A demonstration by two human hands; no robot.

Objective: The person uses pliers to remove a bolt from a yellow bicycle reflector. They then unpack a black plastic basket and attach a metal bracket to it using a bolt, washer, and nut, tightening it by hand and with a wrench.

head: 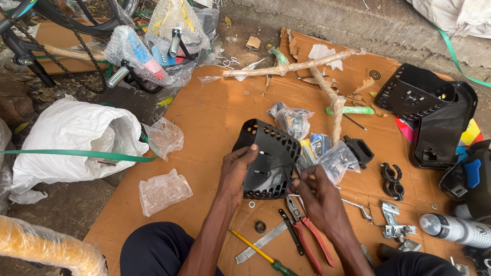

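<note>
Item 1: black perforated plastic basket panel, curved (268, 161), held up over the brown cardboard sheet (215, 112). My left hand (235, 171) is clamped on its left edge, thumb on top, fingers behind. My right hand (314, 191) sits at the panel's lower right edge, fingers pinched together; prob. on a small fastener, can't tell for sure.

Item 2: red-handled pliers (307, 232), just below my right hand, on the cardboard.

Item 3: yellow-shaft screwdriver w/ green handle (258, 252), below my left wrist, next to a flat steel ruler (261, 243).

Item 4: small black rubber ring (260, 226), just under the panel, btwn my forearms.

Item 5: clear plastic bags of small parts (307, 138), just beyond the panel, above my right hand.

Item 6: black plastic basket body (414, 94), well to the right of my right hand, far side.

Item 7: white woven sack w/ green strap (71, 138), well left of my left hand, off the cardboard.
</note>
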